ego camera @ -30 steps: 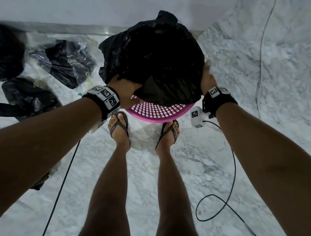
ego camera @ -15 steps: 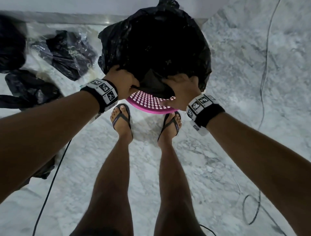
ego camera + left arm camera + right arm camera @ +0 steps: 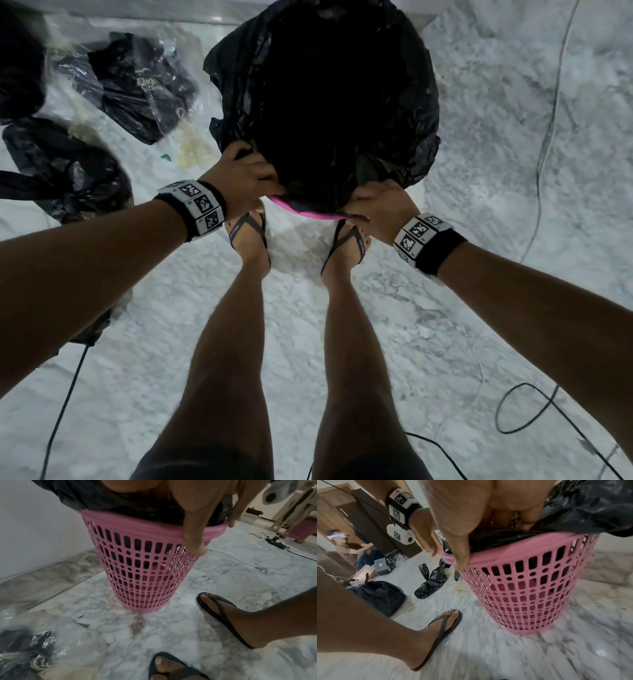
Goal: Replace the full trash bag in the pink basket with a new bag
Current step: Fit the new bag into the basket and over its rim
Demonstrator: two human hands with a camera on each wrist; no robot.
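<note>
The new bag's (image 3: 329, 102) inside is reading pure black from the head view, nothing to make out, and it is hiding most of the pink basket (image 3: 145, 574), which is standing upright on the floor (image 3: 479, 171) by the wall. The left hand (image 3: 245, 178) is gripping the bag's edge at the rim; the right hand (image 3: 376, 209) is curling over that same edge, thumb running down the basket wall.

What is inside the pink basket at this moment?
A black bag lines the pink basket; its dark plastic shows through the upper slots, while lower slots look pink. Both the left hand and the right hand hold its edge at the rim. The bag's inside is too dark to see.
</note>
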